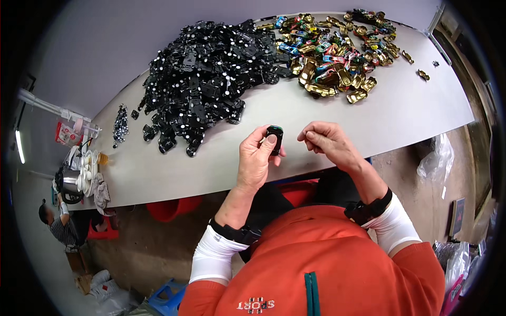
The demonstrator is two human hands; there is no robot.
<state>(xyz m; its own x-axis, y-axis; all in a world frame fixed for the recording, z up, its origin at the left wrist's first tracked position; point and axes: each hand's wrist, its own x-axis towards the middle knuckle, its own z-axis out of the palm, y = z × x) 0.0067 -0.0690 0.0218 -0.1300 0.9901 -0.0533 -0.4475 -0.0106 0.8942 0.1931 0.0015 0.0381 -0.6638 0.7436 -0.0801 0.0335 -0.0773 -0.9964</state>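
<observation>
My left hand grips a small toy car above the near side of the table, thumb pressed on its black underside. A bit of green shows at the car's far end. To the right, my right hand is apart from the car, its fingers curled and thumb against the forefinger; whatever they may hold is too small to make out. Beyond my hands lies a large heap of black toy car chassis with small wheels. Further right spreads a pile of gold and coloured toy car bodies.
Small loose silvery and dark parts lie left of the black heap. At the table's left end are a metal kettle, white stacked dishes and a cloth. Another person sits beyond that end. A red tub stands below the table edge.
</observation>
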